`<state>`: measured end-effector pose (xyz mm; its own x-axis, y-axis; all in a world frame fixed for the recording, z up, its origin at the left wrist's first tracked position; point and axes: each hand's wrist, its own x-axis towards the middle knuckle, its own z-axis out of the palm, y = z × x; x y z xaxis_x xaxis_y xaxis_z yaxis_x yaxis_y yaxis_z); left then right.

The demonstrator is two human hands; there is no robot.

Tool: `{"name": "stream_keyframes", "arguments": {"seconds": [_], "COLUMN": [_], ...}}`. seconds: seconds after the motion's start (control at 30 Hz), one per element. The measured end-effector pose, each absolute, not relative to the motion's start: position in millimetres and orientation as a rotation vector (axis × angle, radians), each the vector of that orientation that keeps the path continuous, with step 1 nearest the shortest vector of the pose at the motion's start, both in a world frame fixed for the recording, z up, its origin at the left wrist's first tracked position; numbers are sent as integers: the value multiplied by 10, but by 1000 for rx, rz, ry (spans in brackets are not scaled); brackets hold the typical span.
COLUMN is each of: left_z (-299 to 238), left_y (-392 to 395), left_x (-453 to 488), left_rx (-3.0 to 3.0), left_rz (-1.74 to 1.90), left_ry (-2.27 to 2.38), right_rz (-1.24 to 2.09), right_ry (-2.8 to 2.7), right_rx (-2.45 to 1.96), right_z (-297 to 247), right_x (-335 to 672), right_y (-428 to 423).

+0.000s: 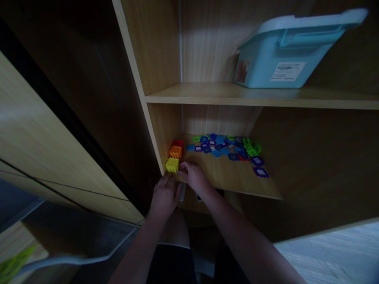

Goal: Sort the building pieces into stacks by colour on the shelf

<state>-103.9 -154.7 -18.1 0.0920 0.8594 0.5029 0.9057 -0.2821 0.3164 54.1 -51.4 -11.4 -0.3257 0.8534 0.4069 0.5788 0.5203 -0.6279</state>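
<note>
Holds both hands close together at the front-left corner of the lower shelf [219, 172], with pale wood grain between its front edge and the flat, notched plastic pieces [219, 146] toward the back. Curls the right hand [193, 174] beside toothed yellow blocks [172, 165], with the left hand [166, 194] just in front; cannot tell whether gripping. Behind, toothed orange blocks [175, 152]; above, a smooth blue bin [266, 69].

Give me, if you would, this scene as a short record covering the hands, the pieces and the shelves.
Left hand: near the front left corner of the lower shelf
Right hand: fingertips beside the yellow stack; contact unclear
Row at left: yellow stack in front, orange stack behind it, red stack at the back
Loose pieces: mostly blue and purple, some green
Upper shelf: light-blue bin toward the right
</note>
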Motion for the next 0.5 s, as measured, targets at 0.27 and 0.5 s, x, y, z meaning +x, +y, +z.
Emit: {"name": "stream_keyframes", "arguments": {"seconds": [0.27, 0.5], "left_z": [-191, -155], "left_y": [-1552, -1571], "left_x": [-991, -959], "left_rx": [-2217, -2189], "left_rz": [-814, -675], "left_ry": [-1850, -1883], "right_rz": [466, 431], "right_ry": [-2057, -2075], "right_rx": [-1194, -1219], "right_z": [-110, -79], "right_x": [532, 533], "right_y": [-519, -545]}}
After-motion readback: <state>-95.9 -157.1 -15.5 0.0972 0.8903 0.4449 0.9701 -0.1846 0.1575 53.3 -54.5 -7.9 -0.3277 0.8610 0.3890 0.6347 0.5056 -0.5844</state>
